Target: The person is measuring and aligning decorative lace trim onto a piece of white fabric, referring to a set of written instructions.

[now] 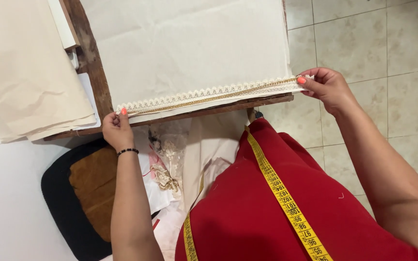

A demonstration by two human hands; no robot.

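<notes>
I have the lace trim [209, 95] stretched out along the near edge of the cream cloth [185, 43], which lies flat on the wooden table [93, 63]. My left hand [117, 129] is closed on the trim's left end, thumb and fingers pinched together at the cloth's corner, right at the table's front edge. My right hand [326, 87] pinches the other end between thumb and forefinger at the cloth's right corner, the rest of its fingers curled in. The trim runs taut between both hands, white scalloped loops on its far side and a gold line along the middle, sitting on the cloth just inside its hem. A yellow tape measure [281, 193] hangs around my neck over my red top [247, 212], both ends dangling down. A black bracelet [127, 152] sits on my left wrist. To the left, more folded cream fabric [20, 67] drapes over the table. Below the table I see a stool [81, 193] with a brown seat, and a loose pile of lace scraps [168, 164] beside it. Beige tiles [364, 43] cover the floor on the right.
</notes>
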